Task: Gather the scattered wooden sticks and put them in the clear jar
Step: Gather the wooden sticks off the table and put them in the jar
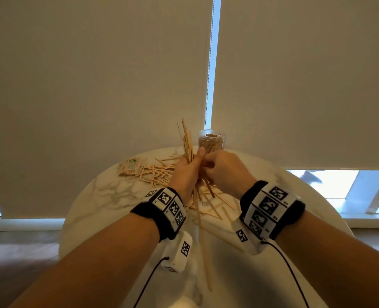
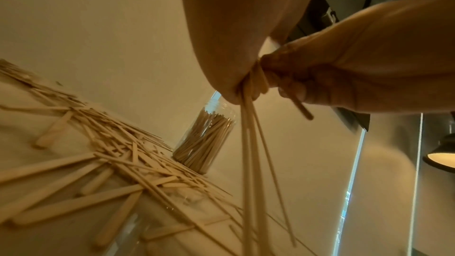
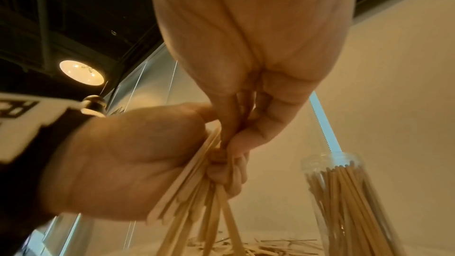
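Note:
My left hand [image 1: 195, 162] grips a thick bundle of wooden sticks [image 1: 186, 141] upright over the table, its ends fanning above and below the fist. Pressed against it from the right, my right hand [image 1: 208, 168] pinches a single stick [image 2: 301, 108] beside the bundle [image 3: 197, 192]. The clear jar [image 1: 212, 141] stands just behind both hands, open-topped and packed with upright sticks; it also shows as the jar [image 2: 206, 137] and the jar [image 3: 344, 192]. Many scattered sticks [image 1: 162, 172] lie flat on the table left of and under my hands, seen too as scattered sticks [image 2: 110, 153].
The round marble table [image 1: 99, 192] holds everything. A wrapped packet of sticks with a green label [image 1: 132, 166] lies at its far left. One long stick [image 1: 206, 258] lies between my forearms. Roller blinds [image 1: 95, 85] hang close behind the table.

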